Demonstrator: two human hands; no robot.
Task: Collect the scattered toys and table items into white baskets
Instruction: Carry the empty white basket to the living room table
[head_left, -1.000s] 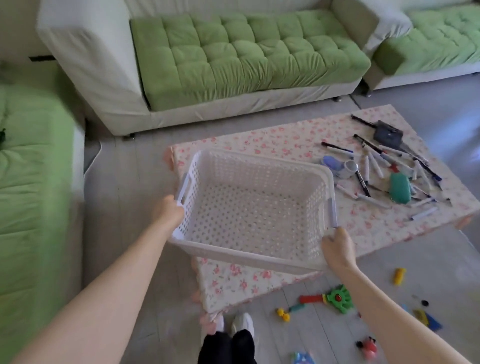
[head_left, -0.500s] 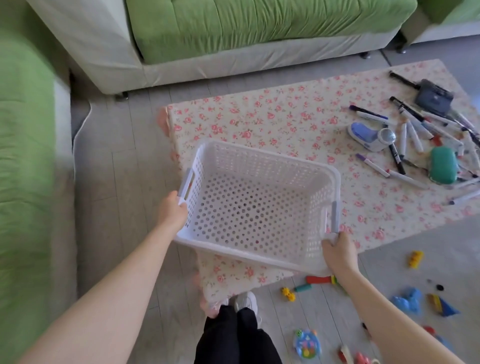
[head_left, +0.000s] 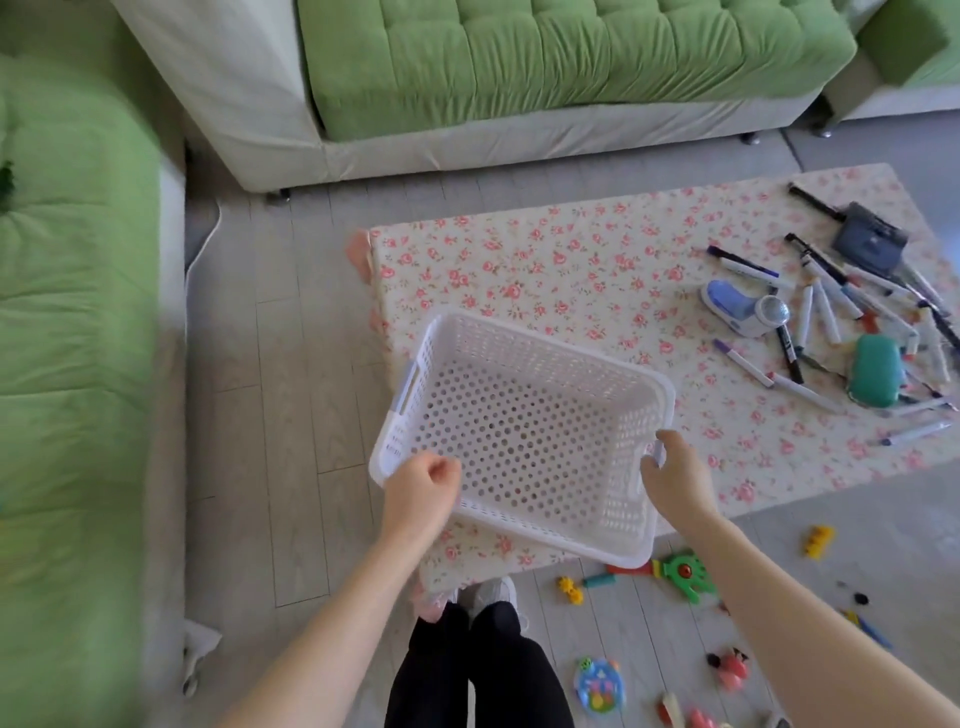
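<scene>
A white perforated basket (head_left: 524, 436) sits on the near left corner of the floral-cloth table (head_left: 545, 260), with nothing in it. My right hand (head_left: 675, 480) curls its fingers round the basket's right handle. My left hand (head_left: 421, 488) lies over the basket's near left corner with its fingers curled; the rim under it is hidden. Markers (head_left: 826, 312), a green case (head_left: 875, 369), a blue-and-white device (head_left: 737, 309) and a dark pouch (head_left: 870, 239) lie scattered on the table's right side. Small toys, among them a green one (head_left: 685, 571), lie on the floor at the lower right.
A green-cushioned sofa (head_left: 519, 67) stands behind the table and another green seat (head_left: 67, 312) fills the left. Grey plank floor (head_left: 270, 415) runs between them. My legs and shoes (head_left: 483, 660) are at the table's near corner. More toys (head_left: 600, 683) lie by my feet.
The basket has come down onto the table's near left corner. My left hand has left the side handle and moved to the near corner. The view has tilted down.
</scene>
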